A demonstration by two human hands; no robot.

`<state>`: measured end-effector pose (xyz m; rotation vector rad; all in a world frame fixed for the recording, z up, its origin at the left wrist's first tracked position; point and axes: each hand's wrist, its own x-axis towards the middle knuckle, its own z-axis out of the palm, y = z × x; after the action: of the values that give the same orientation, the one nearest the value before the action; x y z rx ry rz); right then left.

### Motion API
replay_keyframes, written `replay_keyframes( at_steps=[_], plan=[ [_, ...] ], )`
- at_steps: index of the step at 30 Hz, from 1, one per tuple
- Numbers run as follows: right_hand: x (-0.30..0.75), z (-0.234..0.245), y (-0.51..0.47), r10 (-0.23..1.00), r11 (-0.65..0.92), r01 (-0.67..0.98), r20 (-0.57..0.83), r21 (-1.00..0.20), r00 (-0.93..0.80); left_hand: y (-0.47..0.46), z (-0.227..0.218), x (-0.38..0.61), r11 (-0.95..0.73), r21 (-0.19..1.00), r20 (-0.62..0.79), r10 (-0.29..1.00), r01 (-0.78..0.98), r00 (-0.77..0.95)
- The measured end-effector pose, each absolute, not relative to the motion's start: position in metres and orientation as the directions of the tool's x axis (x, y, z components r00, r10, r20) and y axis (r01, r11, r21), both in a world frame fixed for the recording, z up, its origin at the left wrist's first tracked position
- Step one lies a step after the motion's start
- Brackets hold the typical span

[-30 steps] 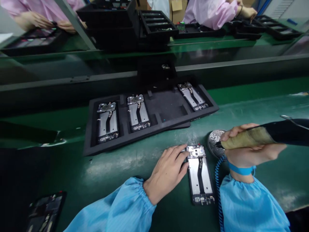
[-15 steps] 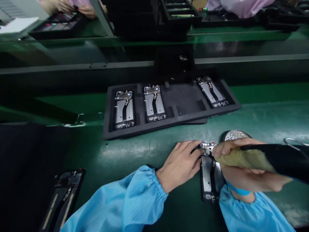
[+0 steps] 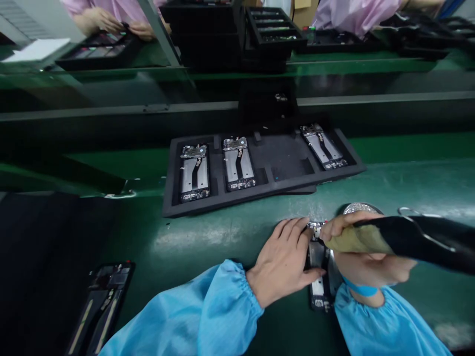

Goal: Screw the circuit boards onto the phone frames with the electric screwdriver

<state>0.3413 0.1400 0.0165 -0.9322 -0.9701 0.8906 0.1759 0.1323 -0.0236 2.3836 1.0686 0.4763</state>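
A partly assembled phone (image 3: 317,289) with a silver plate and a black flex cable lies on the green bench in front of me. My left hand (image 3: 284,259) rests at its upper left, fingers stretched out near the board end and thumb reaching across the plate. My right hand (image 3: 365,247) is wrapped round a black tool with yellow tape and a wire hanging loop, apparently an electric screwdriver (image 3: 386,240). Its tip is hidden behind the hand, over the phone's upper end. A round dish with a glittering top (image 3: 359,208) sits just beyond my right hand.
Beyond my hands lies a black foam tray (image 3: 260,190) with several open phones in its slots. Another phone frame (image 3: 98,301) lies at lower left, beside a dark block (image 3: 48,267). Across the bench, a co-worker's hands (image 3: 122,23) work near stacked black trays (image 3: 208,42).
My left thumb has spread down across the phone's plate. The screwdriver's rear end and its wire loop have swung left in view. The phone stays about where it was.
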Motion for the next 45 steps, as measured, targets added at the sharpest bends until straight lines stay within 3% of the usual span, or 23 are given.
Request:
replay_keyframes(
  at_steps=[3, 5, 9, 11, 18, 21, 24, 29, 37, 42, 45],
  plan=[
    [0.368, 0.016, 0.149, 0.779, 0.516, -0.08, 0.429, -0.853, 0.457, 0.123, -0.02, 0.165, -0.586, 0.507, 0.116, 0.773, 0.632, 0.624],
    [0.388, 0.017, 0.156, 0.666, 0.566, 0.009, 0.463, -0.825, 0.584, 0.112, -0.019, 0.15, -0.582, 0.431, 0.104, 0.791, 0.69, 0.602],
    [0.406, 0.02, 0.168, 0.609, 0.476, -0.015, 0.317, -0.879, 0.727, 0.083, -0.022, 0.123, -0.525, 0.189, 0.096, 0.851, 0.83, 0.516],
    [0.404, 0.021, 0.171, 0.615, 0.44, -0.047, 0.263, -0.897, 0.743, 0.076, -0.02, 0.113, -0.537, 0.133, 0.119, 0.843, 0.833, 0.525],
    [0.397, 0.015, 0.173, 0.659, 0.425, -0.078, 0.249, -0.902, 0.709, 0.15, 0.057, 0.115, -0.509, 0.345, 0.238, 0.86, 0.789, 0.451],
    [0.398, 0.007, 0.173, 0.669, 0.425, -0.097, 0.24, -0.9, 0.703, 0.222, 0.084, 0.139, -0.302, 0.355, 0.229, 0.946, 0.885, 0.231],
    [0.397, 0.003, 0.173, 0.681, 0.438, -0.115, 0.246, -0.892, 0.69, 0.281, 0.083, 0.166, -0.104, 0.306, 0.183, 0.982, 0.946, 0.049],
    [0.397, 0.004, 0.172, 0.654, 0.493, -0.111, 0.284, -0.863, 0.701, 0.304, 0.061, 0.199, 0.024, 0.262, 0.124, 0.991, 0.965, -0.058],
    [0.392, 0.008, 0.172, 0.635, 0.485, -0.088, 0.281, -0.87, 0.719, 0.278, 0.043, 0.218, -0.039, 0.219, 0.152, 0.988, 0.975, 0.005],
    [0.391, 0.007, 0.171, 0.646, 0.476, -0.086, 0.281, -0.875, 0.71, 0.259, 0.031, 0.203, -0.387, 0.167, 0.283, 0.9, 0.907, 0.332],
    [0.39, 0.007, 0.17, 0.667, 0.455, -0.092, 0.271, -0.886, 0.694, 0.259, 0.028, 0.203, -0.384, 0.143, 0.259, 0.904, 0.912, 0.34]
  ],
)
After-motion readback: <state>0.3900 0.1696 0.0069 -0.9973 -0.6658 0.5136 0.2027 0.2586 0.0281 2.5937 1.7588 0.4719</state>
